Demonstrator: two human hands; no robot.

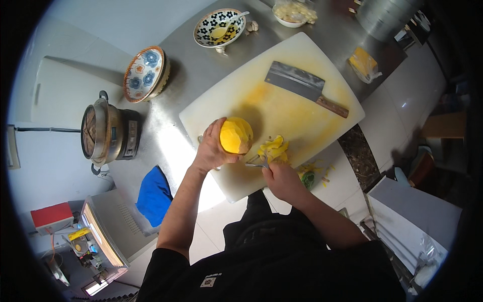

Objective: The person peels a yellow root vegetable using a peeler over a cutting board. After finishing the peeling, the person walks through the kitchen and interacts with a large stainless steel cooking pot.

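Note:
My left hand [212, 149] grips a round yellow fruit or vegetable [234, 134] over the cutting board. Its surface shows flat peeled facets, with a brownish patch at the lower right. In my right hand [285, 181] is a metal peeler [260, 163], its head a little apart from the yellow piece. A small heap of yellow peelings [277, 147] lies on the white cutting board [222, 100] just beyond the peeler. Farther up the stained board rests a cleaver [296, 81] with a wooden handle, touched by neither hand.
Behind the board stand a patterned bowl with a spoon [203, 34], garlic [252, 26] and a bagged white bowl [288, 22]. Stacked flowered bowls [141, 75], an electric pot [109, 132] and a blue cloth [154, 196] are leftward. Wrapped yellow food [363, 62] sits right. Peelings [326, 177] litter the floor.

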